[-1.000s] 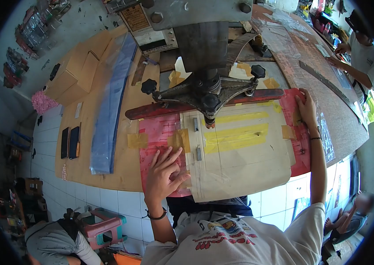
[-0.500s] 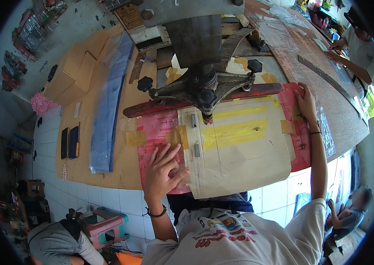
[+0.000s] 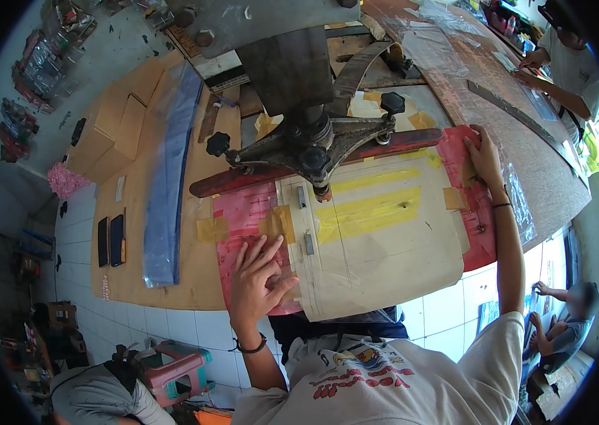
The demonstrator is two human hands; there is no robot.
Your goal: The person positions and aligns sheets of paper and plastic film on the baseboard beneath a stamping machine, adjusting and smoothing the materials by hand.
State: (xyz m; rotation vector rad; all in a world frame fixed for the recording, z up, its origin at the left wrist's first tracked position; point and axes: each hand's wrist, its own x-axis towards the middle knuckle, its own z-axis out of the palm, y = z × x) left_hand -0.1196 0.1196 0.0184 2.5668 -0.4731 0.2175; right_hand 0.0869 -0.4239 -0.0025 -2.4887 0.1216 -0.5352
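Flat on the red sheet [image 3: 246, 200] at its left side lies my left hand [image 3: 255, 280], fingers spread, the fingertips close to a strip of brown tape [image 3: 277, 224]. My right hand [image 3: 485, 161] rests on the red right margin [image 3: 480, 227], with its fingers apart near the upper right corner. Between the hands is a beige card panel [image 3: 377, 262] with yellow tape strips [image 3: 370, 212] and two small grey metal pieces [image 3: 309, 244]. Above its far edge stands a metal press head [image 3: 310, 145] with black knobs and a red bar [image 3: 257, 178].
Left on the table lie a long blue plastic-wrapped bundle [image 3: 167, 191], two phones [image 3: 117, 239] and a cardboard box [image 3: 117, 120]. A long metal strip [image 3: 512, 113] lies on the right board. Other people are at the far right, lower right and lower left, near a stool [image 3: 178, 372].
The view has shifted slightly, so the press and panel appear a little farther left. Both hands keep their places on the red sheet. The person at lower right has raised an arm.
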